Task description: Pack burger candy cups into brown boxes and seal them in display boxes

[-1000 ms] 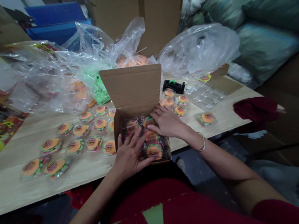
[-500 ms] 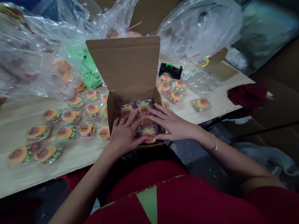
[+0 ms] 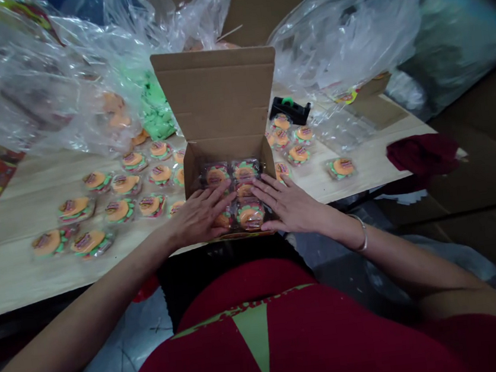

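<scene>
An open cardboard box stands at the table's front edge, its lid raised at the back. Inside it sit several burger-shaped candies in clear plastic packs, side by side in rows. My left hand reaches over the box's left side, fingers stretched out and resting on the packs there. From the right, my right hand lies with fingers spread over the packs on that side. Neither hand grips anything. Palms and fingers partly hide the packs below.
More packed burger candies are spread over the wooden table left of the box. A black tape dispenser, clear plastic trays and a dark red cloth lie to the right. Large plastic bags fill the back.
The view has shifted slightly. My left hand has slid a little outward to the left, uncovering more of the front packs; my right hand stays spread on the right side.
</scene>
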